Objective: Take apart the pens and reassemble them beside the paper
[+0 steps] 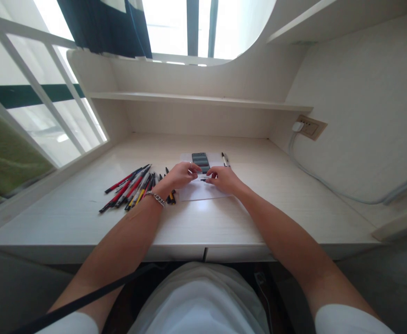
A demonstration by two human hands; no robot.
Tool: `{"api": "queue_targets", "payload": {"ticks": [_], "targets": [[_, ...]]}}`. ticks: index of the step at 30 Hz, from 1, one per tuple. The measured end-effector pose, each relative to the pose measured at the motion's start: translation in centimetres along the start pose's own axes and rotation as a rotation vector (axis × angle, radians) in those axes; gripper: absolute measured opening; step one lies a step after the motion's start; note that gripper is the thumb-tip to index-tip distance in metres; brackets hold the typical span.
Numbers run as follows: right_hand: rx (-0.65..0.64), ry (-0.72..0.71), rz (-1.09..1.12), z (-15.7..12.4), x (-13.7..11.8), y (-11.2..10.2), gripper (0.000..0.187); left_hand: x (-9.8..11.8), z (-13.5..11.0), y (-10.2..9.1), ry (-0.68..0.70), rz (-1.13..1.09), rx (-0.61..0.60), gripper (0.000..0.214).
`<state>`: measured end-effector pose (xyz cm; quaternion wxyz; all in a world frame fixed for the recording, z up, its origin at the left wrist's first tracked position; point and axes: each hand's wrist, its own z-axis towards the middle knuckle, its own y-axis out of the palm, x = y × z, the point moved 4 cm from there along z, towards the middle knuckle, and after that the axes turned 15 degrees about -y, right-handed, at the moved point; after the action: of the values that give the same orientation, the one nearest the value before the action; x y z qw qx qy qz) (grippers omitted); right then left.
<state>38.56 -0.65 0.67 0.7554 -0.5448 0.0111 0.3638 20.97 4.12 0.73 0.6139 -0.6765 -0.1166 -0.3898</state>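
My left hand (183, 174), with a chain bracelet (156, 198) at its wrist, pinches a thin, pale, see-through piece that looks like part of a pen (199, 173). Facing it, my right hand (223, 179) has its fingertips closed on a small dark-tipped piece (203, 180), also like a pen part. Both hands are over a white sheet of paper (203, 192). Just beyond the fingers lies a dark phone (200, 160) on the sheet. Small details between the fingertips are too fine to make out.
Many red, black, white and yellow pens (134, 185) lie in a loose pile left of my left hand. One white pen with a black end (225, 159) rests at the paper's upper right. A white cable (314, 176) runs from the wall socket (311, 127) on the right.
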Motion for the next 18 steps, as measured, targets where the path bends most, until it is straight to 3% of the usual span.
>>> {"api": "queue_targets", "payload": {"ticks": [4,9,14,18], "targets": [[0.111,-0.101,0.163,-0.1,-0.8,-0.7,0.02,-0.1,0.2,0.7,0.081,-0.129,-0.056,0.034],[0.068,-0.115,0.21,0.0,-1.0,-0.6,0.01,0.2,0.1,1.4,0.131,-0.266,-0.194,0.034],[-0.023,-0.041,0.14,0.0,-0.2,-1.4,0.012,0.2,-0.3,0.7,0.055,-0.067,-0.115,0.031],[-0.153,-0.024,0.13,-0.2,0.1,-1.2,0.01,0.7,-0.8,0.8,0.051,0.066,-0.142,0.028]]}}
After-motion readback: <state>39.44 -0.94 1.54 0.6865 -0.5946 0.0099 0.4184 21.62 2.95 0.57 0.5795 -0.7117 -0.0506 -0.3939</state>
